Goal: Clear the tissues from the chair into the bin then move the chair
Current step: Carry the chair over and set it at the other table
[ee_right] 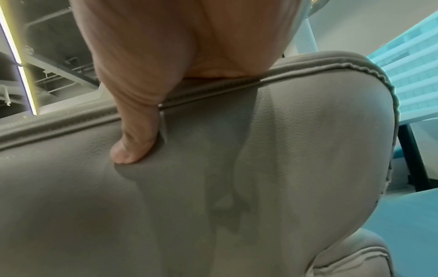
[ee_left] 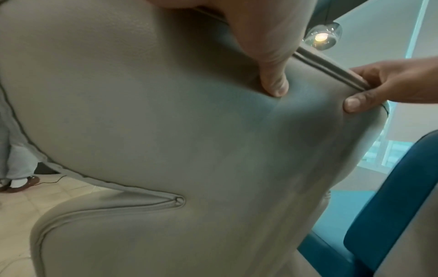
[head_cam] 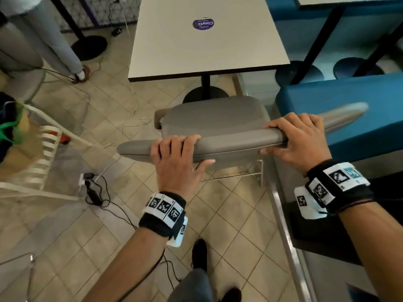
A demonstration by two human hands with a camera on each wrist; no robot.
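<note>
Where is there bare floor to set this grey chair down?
Bare tiles lie behind the chair, toward the shoes. Left is crowded: cables and white rack. Right, the blue bench sits close; the table is ahead.

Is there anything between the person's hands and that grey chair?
No. Both the left hand and right hand already grip the top of the chair backrest, fingers over the front, thumbs behind.
</note>
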